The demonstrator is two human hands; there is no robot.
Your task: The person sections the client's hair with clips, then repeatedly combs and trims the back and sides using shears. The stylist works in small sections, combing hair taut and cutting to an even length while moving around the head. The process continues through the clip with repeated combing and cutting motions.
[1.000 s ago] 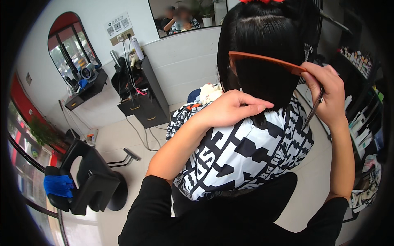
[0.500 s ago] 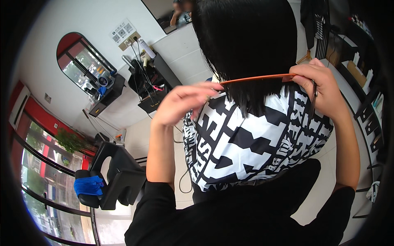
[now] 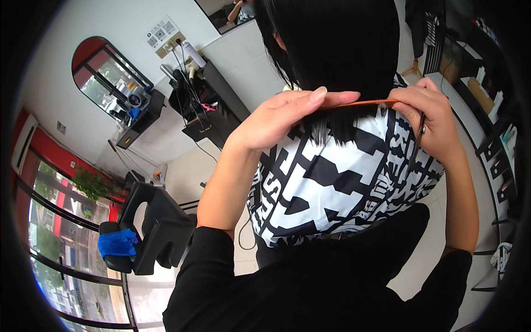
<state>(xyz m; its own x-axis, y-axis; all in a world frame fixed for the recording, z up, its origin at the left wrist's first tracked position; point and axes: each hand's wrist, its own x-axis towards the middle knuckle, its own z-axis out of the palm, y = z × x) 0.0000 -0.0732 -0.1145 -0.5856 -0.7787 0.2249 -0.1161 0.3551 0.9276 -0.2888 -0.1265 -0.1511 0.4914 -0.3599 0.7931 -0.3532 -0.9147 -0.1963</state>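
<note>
A seated person's straight black hair (image 3: 332,47) hangs over a black-and-white patterned cape (image 3: 332,182). In my right hand (image 3: 434,116), thumb and fingers pinch the end of an orange comb (image 3: 368,103), which lies level across the hair near its ends. Dark scissors (image 3: 422,131) hang from that same hand, pointing down. My left hand (image 3: 276,119) lies along the comb's other end, its fingers stretched together over the hair and the thumb raised on top. Hair tips come out below these fingers; the grip's underside is hidden.
At the left stands a black salon chair (image 3: 160,221) with a blue towel (image 3: 117,243) on it. A black cabinet (image 3: 221,99) with cords and styling tools is against the wall, near an arched mirror (image 3: 108,77). Shelving (image 3: 487,133) lines the right side.
My left hand has moved right and slightly up, onto the hair and over the comb's left part. The hair tips are gathered narrower. My right hand keeps the comb and scissors.
</note>
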